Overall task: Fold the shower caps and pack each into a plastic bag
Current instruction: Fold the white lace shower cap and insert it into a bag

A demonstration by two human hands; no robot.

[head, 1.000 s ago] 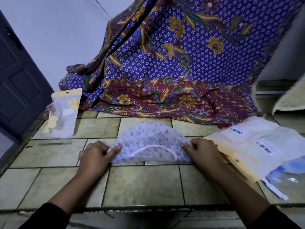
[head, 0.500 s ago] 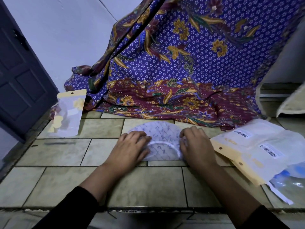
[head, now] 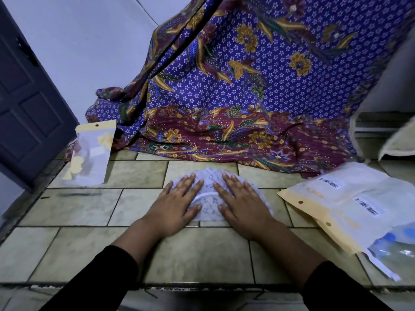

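A white shower cap (head: 210, 180) with a thin dark print lies folded flat on the tiled floor, its white elastic rim curving between my hands. My left hand (head: 177, 203) rests palm down on its left half, fingers spread. My right hand (head: 241, 204) presses flat on its right half, fingers apart. Neither hand grips anything. A stack of plastic bags (head: 350, 203) with yellow headers and barcode labels lies on the floor to the right. Most of the cap is hidden under my hands.
A packed bag (head: 92, 153) with a yellow header leans at the back left by a dark door (head: 27, 108). A purple and maroon patterned cloth (head: 235, 104) hangs behind the cap. Blue caps in clear plastic (head: 397, 245) lie at the far right. The tiled ledge (head: 197, 283) ends in front.
My hands moved from the cap's outer ends inward, folding both sides toward the middle, and now lie flat on top of it. The cap looks narrower.
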